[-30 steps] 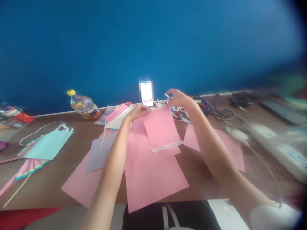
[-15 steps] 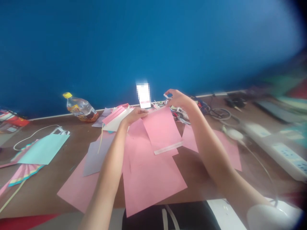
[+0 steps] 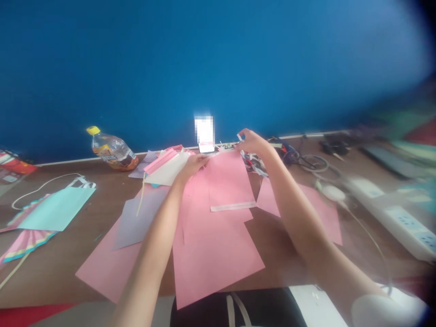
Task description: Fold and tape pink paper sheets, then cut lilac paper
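A pink paper sheet (image 3: 230,175) with a white strip (image 3: 233,207) along its near edge lies tilted over larger pink paper (image 3: 218,254). At its far left corner, my left hand (image 3: 195,164) is closed on the sheet, fingertips partly hidden. My right hand (image 3: 252,141) is near the far right corner, thumb and finger pinching a small white piece (image 3: 239,137), perhaps tape; it is too small to be sure. Grey-purple paper (image 3: 136,222) lies beside my left forearm. Beyond the sheet stands a lit phone (image 3: 206,146).
A bottle with a yellow cap (image 3: 114,152) lies at the back left. Mint paper (image 3: 59,209) and a pleated paper fan (image 3: 30,243) are at the left. Cables (image 3: 313,163), a white power strip (image 3: 408,229) and scraps (image 3: 254,165) are at the right and back.
The pink sheet has turned slightly, its white-stripped near edge shifting left and up. My right hand has moved slightly right, still pinching the white piece. The left hand stays at the corner.
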Tool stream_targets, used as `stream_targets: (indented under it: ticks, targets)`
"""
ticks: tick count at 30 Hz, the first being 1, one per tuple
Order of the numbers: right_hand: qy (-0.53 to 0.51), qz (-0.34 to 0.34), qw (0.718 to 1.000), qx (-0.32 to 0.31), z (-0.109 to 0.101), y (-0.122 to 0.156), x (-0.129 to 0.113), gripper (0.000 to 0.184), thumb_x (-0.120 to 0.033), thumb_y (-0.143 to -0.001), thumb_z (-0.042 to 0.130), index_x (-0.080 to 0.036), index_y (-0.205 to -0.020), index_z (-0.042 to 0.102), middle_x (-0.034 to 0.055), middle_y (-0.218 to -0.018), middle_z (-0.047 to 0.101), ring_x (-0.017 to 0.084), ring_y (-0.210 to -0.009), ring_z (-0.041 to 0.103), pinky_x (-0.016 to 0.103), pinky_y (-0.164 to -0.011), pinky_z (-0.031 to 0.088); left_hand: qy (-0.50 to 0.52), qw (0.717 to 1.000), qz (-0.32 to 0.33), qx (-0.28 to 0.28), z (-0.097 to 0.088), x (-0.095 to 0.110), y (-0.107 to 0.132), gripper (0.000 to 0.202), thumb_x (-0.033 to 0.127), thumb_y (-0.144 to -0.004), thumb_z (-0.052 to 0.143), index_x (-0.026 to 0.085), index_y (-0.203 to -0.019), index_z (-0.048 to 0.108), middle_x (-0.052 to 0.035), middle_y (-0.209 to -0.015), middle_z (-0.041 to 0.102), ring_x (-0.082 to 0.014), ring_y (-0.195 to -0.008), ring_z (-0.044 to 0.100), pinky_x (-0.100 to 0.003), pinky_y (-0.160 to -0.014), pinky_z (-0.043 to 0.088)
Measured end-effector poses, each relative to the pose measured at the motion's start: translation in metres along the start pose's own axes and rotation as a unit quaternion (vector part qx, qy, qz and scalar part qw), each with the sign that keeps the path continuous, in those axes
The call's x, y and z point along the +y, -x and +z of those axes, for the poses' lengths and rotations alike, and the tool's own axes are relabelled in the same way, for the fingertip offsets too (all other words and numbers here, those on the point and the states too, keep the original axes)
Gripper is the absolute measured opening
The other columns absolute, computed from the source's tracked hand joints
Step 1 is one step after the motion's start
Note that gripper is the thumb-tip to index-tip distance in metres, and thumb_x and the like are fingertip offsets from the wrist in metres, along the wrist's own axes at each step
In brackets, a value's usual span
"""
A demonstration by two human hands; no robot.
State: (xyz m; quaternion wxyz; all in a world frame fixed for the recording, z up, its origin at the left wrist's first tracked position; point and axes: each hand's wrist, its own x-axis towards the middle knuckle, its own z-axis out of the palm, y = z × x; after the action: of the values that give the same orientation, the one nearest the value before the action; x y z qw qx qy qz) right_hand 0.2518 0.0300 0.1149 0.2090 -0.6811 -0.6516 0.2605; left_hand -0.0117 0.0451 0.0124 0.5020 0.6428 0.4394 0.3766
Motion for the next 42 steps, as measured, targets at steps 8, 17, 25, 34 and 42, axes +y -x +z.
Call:
stream_targets:
  ticks: [8,17,25,34,42]
  targets:
    - [0.085,-0.029,0.984,0.151,0.003,-0.002,0.003,0.042,-0.020,-0.081,0.057,-0.019,-0.122,0.058,0.0157,-0.105,0.066,0.028,-0.090,0.061,0.037,-0.078,0.047,-0.052,0.998,0.007,0.042,0.010,-0.012,-0.006,0.030,0.044,-0.082,0.062,0.016,-0.091,0.065,-0.0045,-0.079,0.066,-0.0104,-0.061,0.057,-0.023,-0.057,0.043]
    - [-0.004,-0.141,0.986,0.084,0.008,-0.001,-0.005,0.040,-0.022,-0.081,0.056,-0.018,-0.121,0.056,0.0063,-0.086,0.064,0.019,-0.072,0.055,0.028,-0.066,0.042,-0.149,0.981,0.048,0.119,0.025,-0.013,-0.006,0.068,0.043,-0.072,0.076,0.018,-0.130,0.051,-0.0127,-0.124,0.058,-0.0182,-0.094,0.059,-0.031,-0.083,0.046]
    - [-0.112,-0.197,0.973,0.052,-0.019,0.028,-0.026,0.042,-0.025,-0.082,0.057,-0.022,-0.123,0.052,0.0021,-0.080,0.061,0.014,-0.060,0.050,0.025,-0.057,0.040,-0.078,0.991,0.032,0.108,0.026,-0.009,-0.002,0.041,0.057,-0.082,0.060,0.022,-0.103,0.062,-0.0070,-0.106,0.064,-0.0202,-0.097,0.060,-0.030,-0.081,0.044]
    - [-0.118,-0.132,0.983,0.050,-0.013,0.023,-0.023,0.042,-0.026,-0.082,0.059,-0.021,-0.123,0.052,0.0031,-0.080,0.062,0.014,-0.060,0.050,0.025,-0.054,0.040,0.030,0.992,0.064,0.104,0.017,-0.007,0.000,0.033,0.047,-0.078,0.066,0.018,-0.094,0.063,-0.0025,-0.089,0.066,-0.0148,-0.083,0.059,-0.027,-0.077,0.045]
    - [-0.138,-0.147,0.974,0.106,-0.025,0.023,-0.019,0.042,-0.030,-0.085,0.061,-0.020,-0.125,0.051,0.0028,-0.079,0.059,0.014,-0.063,0.050,0.026,-0.058,0.042,-0.005,0.988,0.071,0.139,0.014,-0.012,-0.003,0.033,0.046,-0.086,0.057,0.016,-0.099,0.066,-0.0048,-0.089,0.069,-0.0097,-0.063,0.054,-0.026,-0.070,0.045]
